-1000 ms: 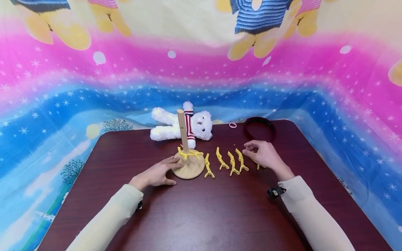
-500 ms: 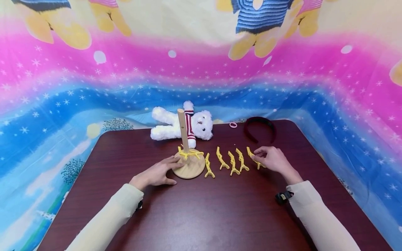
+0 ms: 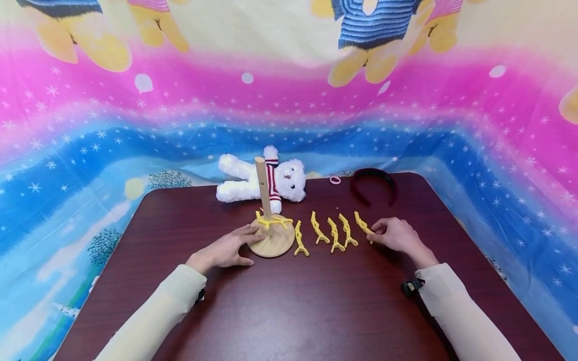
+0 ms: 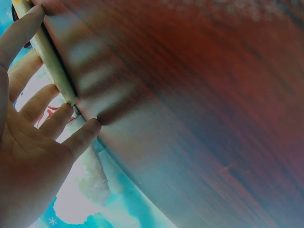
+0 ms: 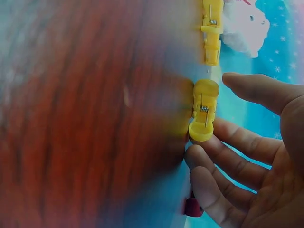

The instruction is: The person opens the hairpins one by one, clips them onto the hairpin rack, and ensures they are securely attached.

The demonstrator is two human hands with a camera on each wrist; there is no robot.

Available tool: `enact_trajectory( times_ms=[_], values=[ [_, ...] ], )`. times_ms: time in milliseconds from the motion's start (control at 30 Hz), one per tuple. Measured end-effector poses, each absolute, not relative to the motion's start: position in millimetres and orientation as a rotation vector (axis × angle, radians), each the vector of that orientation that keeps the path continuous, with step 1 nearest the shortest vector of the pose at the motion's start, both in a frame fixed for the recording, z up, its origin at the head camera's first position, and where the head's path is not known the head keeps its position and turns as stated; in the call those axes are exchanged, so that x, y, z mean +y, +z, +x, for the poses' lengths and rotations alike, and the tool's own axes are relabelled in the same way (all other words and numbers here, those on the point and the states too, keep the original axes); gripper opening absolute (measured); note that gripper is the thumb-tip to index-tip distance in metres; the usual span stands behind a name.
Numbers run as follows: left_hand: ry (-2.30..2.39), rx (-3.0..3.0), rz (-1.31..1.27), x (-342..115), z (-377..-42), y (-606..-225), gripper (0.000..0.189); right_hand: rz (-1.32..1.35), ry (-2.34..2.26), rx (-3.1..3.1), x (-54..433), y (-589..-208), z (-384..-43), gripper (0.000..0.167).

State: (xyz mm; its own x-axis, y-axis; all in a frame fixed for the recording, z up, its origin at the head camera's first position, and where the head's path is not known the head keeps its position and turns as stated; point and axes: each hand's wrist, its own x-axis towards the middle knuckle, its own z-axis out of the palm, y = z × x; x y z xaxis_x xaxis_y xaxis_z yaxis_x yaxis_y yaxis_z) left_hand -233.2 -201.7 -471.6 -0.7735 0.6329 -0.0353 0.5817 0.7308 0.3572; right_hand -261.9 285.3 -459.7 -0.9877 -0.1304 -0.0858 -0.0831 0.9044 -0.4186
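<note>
My left hand (image 3: 228, 245) rests with spread fingers on the edge of the round wooden base (image 3: 275, 245), from which a post (image 3: 263, 185) rises. Yellow hair clips (image 3: 282, 219) lie on that base around the post's foot. My right hand (image 3: 397, 234) is at the handle end of the rightmost yellow hair clip (image 3: 363, 223). In the right wrist view, this clip (image 5: 204, 109) shows its spring; fingertips (image 5: 194, 153) are right beside its handles, and the thumb stands apart from it. In the left wrist view, fingertips touch the base's rim (image 4: 52, 59).
Several more yellow hair clips (image 3: 334, 234) lie in a row between the stand and my right hand. A white teddy bear (image 3: 291, 180) lies behind the stand. At the back right are a pink hair tie (image 3: 334, 179) and a dark red headband (image 3: 374, 173). A printed cloth hangs behind the table.
My right hand has moved right and toward me, uncovering the headband's open end and most of the rightmost clip. The left hand and the stand have stayed put.
</note>
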Motion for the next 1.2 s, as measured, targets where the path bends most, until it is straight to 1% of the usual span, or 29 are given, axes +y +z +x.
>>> enact_trajectory(
  times_ms=[167, 433, 700, 1067, 1200],
  values=[
    [0.495, 2.778, 0.985, -201.6, -231.9, -469.8, 0.074, -0.141, -0.577, 2.946, 285.5, -459.0, -261.8, 0.044],
    [0.499, 2.789, 1.011, -200.9, -231.6, -467.9, 0.073, -0.100, -0.486, 2.935, 284.7, -458.3, -261.4, 0.041],
    [0.510, 2.782, 0.998, -200.4, -231.5, -467.5, 0.073, -0.072, -0.436, 2.927, 284.4, -458.7, -262.1, 0.044],
    [0.508, 2.780, 1.000, -200.3, -230.3, -466.7, 0.074, -0.082, -0.498, 2.932, 286.3, -455.2, -258.7, 0.034],
    [0.509, 2.775, 1.001, -201.0, -230.7, -467.6, 0.074, -0.089, -0.507, 2.963, 286.0, -452.4, -258.6, 0.034]
  ],
)
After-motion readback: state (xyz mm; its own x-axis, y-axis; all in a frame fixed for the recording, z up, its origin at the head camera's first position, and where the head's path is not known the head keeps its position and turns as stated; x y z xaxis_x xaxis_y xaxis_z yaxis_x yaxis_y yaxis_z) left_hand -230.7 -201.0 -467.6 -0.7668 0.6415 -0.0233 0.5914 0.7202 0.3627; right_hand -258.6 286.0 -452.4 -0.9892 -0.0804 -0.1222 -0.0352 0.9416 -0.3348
